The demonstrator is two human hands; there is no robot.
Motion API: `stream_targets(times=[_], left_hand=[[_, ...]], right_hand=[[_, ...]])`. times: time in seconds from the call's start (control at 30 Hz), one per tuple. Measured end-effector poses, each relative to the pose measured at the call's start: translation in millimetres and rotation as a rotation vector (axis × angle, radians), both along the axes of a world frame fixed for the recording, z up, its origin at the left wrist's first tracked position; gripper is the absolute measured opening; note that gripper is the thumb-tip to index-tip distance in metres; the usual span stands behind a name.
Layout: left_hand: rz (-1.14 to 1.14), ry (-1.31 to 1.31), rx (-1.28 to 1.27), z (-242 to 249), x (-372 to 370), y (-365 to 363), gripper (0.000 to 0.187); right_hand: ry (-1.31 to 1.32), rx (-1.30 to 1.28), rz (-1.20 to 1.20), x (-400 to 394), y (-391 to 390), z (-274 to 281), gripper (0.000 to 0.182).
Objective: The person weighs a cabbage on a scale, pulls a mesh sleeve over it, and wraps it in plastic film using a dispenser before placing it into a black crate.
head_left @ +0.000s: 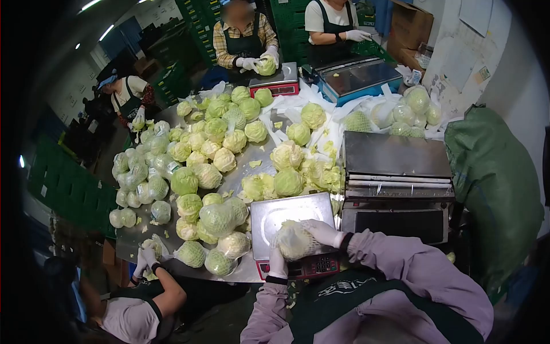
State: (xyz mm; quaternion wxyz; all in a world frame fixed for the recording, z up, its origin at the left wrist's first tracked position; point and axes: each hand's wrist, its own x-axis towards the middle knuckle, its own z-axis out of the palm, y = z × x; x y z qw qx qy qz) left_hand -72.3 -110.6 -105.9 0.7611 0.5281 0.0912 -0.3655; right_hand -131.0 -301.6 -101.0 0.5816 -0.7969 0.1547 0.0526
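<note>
A plastic-wrapped cabbage [295,241] rests on the steel pan of a red digital scale [286,213] right in front of me. My left hand [278,265], in a white glove, cups its near-left side. My right hand [322,232], also gloved, lies over its right side. Both sleeves are lilac, above a dark apron.
A steel table [252,155] is heaped with wrapped and bare cabbages. A wrapping machine [396,178] stands right of the scale, a green sack [495,189] beyond it. Three other gloved people work at the far side and left; another wraps a cabbage [150,247] at lower left. Two more scales stand at the far edge.
</note>
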Motion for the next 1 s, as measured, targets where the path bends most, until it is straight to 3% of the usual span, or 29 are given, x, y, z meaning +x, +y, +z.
stream_targets(times=[0.03,0.07,0.1,0.17,0.2,0.23,0.3,0.43,0.47,0.5,0.53,0.57,0.6,0.67,0.77,0.83,0.9,0.97,1.0], left_hand=[[-0.016,0.116,-0.175,17,-6,4,0.043],[-0.158,-0.092,-0.164,-31,-10,33,0.049],[-0.473,-0.629,0.107,-14,-20,40,0.056],[-0.324,-0.228,-0.092,6,-36,37,0.046],[-0.256,0.467,-0.754,11,-34,35,0.048],[-0.246,0.517,-0.809,21,-37,27,0.048],[-0.268,0.445,-0.719,36,-40,12,0.049],[-0.364,0.363,-0.549,50,-47,-19,0.051],[-0.379,0.334,-0.503,54,-51,-27,0.052],[-0.393,0.283,-0.456,60,-52,-33,0.052],[-0.418,0.231,-0.412,66,-53,-40,0.053],[-0.433,0.183,-0.375,71,-55,-46,0.053],[-0.438,0.131,-0.338,76,-56,-51,0.054],[-0.458,0.057,-0.29,81,-57,-64,0.055],[-0.41,-0.019,-0.232,93,-54,-59,0.057],[-0.367,-0.021,-0.232,99,-52,-52,0.058],[-0.346,-0.013,-0.247,101,-56,-46,0.059],[-0.349,0.019,-0.276,103,-60,-46,0.06],[-0.355,0.033,-0.293,103,-63,-48,0.061]], right_hand=[[-0.029,0.005,0.035,-17,1,29,0.038],[-0.05,-0.052,0.086,-30,1,53,0.037],[-0.072,-0.108,0.14,-39,-1,72,0.037],[-0.131,-0.448,0.451,-55,-15,94,0.039],[0.115,-0.052,0.293,-62,-22,140,0.041],[0.354,0.346,0.124,-65,-35,178,0.043],[0.146,0.464,-0.161,-84,-84,170,0.04],[0.086,0.546,-0.152,-121,-61,157,0.027],[-0.037,0.367,-0.079,-124,-47,169,0.028],[-0.262,0.238,-0.105,-127,-30,136,0.031],[-0.01,0.37,0.008,-128,-31,169,0.04],[-0.133,-0.194,0.079,-125,-20,147,0.053],[-0.207,-0.31,0.02,-131,-14,147,0.056],[-0.174,-0.18,-0.054,-126,-10,140,0.037],[-0.166,-0.178,-0.099,-120,-9,144,0.026],[-0.295,-0.144,-0.219,-124,-15,148,0.026],[-0.299,0.7,-0.533,-123,-21,144,0.024],[0.032,1.17,-0.553,-139,-47,153,0.026],[0.02,0.996,-0.477,-147,-57,146,0.028]])
